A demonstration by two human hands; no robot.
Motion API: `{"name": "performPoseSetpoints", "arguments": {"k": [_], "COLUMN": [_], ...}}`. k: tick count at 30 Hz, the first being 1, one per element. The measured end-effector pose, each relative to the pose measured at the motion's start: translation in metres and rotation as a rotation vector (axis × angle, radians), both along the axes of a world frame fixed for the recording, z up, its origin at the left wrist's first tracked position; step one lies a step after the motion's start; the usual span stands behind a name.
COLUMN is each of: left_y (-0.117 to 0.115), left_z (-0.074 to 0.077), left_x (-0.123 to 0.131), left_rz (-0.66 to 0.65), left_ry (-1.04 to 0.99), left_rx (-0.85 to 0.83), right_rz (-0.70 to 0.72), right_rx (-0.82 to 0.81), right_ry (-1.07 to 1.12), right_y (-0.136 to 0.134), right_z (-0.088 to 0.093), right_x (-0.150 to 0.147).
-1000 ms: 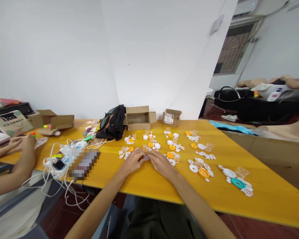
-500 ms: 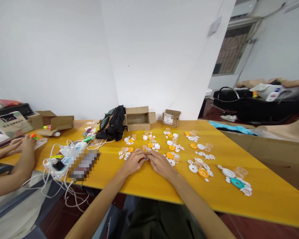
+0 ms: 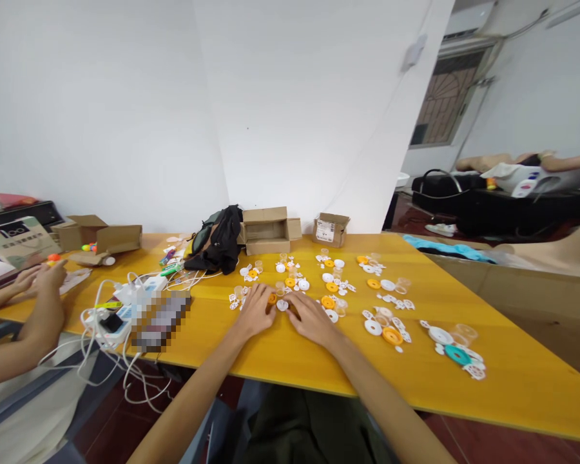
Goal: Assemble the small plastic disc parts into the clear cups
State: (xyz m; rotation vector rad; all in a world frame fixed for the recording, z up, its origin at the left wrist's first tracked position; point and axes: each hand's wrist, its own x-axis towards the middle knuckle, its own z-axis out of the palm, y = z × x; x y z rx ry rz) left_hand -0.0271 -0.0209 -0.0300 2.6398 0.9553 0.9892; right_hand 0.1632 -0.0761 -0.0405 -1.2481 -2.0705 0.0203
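Note:
My left hand (image 3: 252,314) and my right hand (image 3: 313,320) rest close together on the yellow table (image 3: 290,361), near its front edge. The left fingertips pinch a small orange disc (image 3: 272,298). Right beside it, the right fingertips hold a small white disc (image 3: 282,305). Both hands have their fingers drawn together on these parts. Around them lie small groups of white, orange and clear plastic parts, such as an orange wheel (image 3: 328,301) just right of my right hand.
More part groups run to the right, ending at a teal disc (image 3: 458,354). Cardboard boxes (image 3: 267,229) and a black bag (image 3: 220,245) stand at the back. A white power strip with cables (image 3: 120,309) lies left. Another person's hands (image 3: 43,277) work at the far left.
My hands, pressed together on one small piece before, have drawn slightly apart; an orange disc and a white disc now show between the fingertips. The other person's hands shifted a little.

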Motion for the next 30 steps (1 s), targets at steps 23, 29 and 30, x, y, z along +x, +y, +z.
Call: {"name": "performPoseSetpoints", "arguments": {"k": [23, 29, 30], "left_y": [-0.003, -0.002, -0.001], "left_z": [0.007, 0.004, 0.004], "left_x": [0.005, 0.005, 0.005], "left_rz": [-0.183, -0.228, -0.232], "left_ry": [-0.257, -0.235, -0.235], "left_rx": [-0.254, -0.273, -0.269], "right_rz": [0.026, 0.031, 0.036], "right_rx": [-0.176, -0.158, -0.159], "right_ry": [0.206, 0.213, 0.215], "right_y": [0.008, 0.009, 0.009], "right_z": [0.000, -0.003, -0.003], "right_x": [-0.001, -0.001, -0.001]}}
